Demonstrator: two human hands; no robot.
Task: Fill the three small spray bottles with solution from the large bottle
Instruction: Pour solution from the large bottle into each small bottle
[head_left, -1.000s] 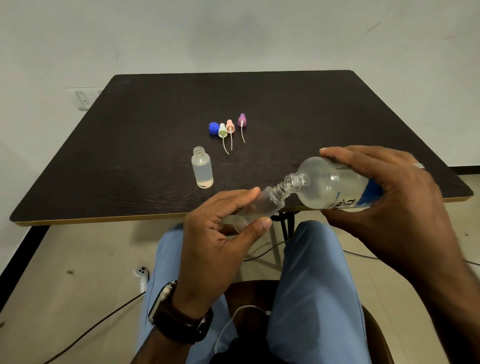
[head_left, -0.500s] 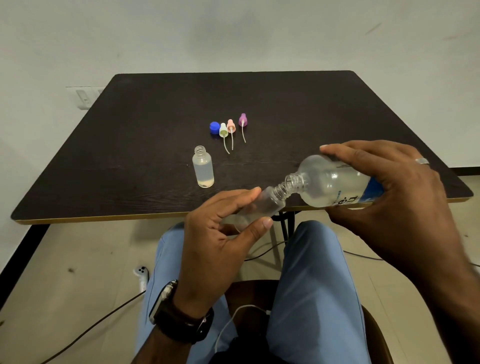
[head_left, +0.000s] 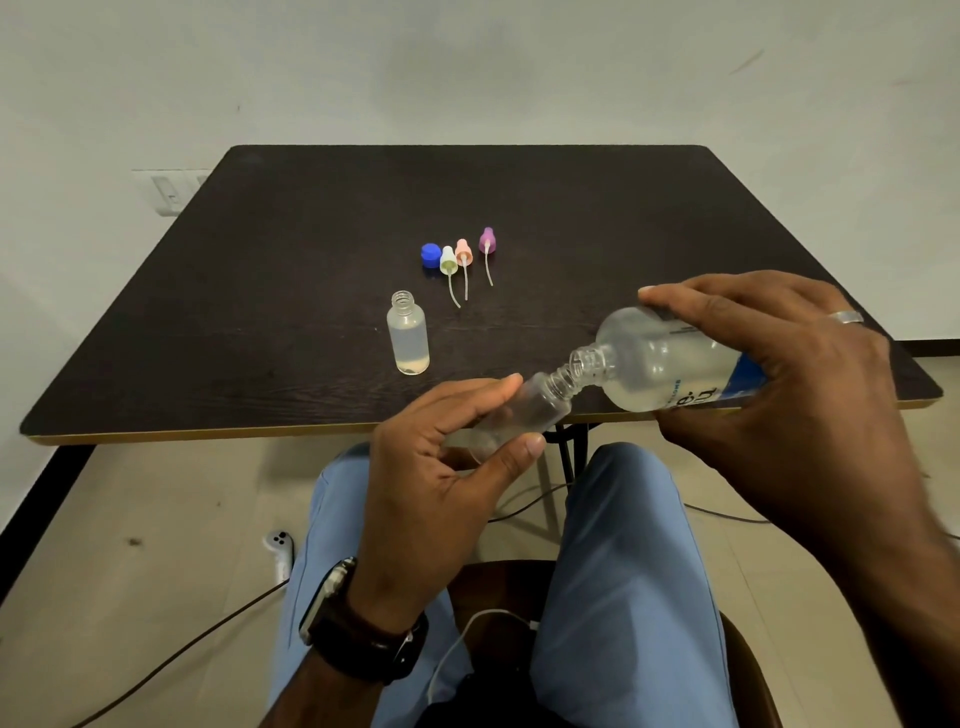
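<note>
Over the near edge of the surface (head_left: 311, 218) we tip the large bottle (head_left: 660, 358), our right hand (head_left: 769, 374) in a closed grip around its body, mouth touching the small spray bottle (head_left: 524, 410) pinched tilted in our left hand (head_left: 441, 483). We should keep the necks aligned, pour slowly, and stop below the threads. One filled bottle (head_left: 408, 335) stands nearby.

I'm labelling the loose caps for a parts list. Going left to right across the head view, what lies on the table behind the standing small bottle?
blue cap → white spray top → pink spray top → purple spray top
</note>
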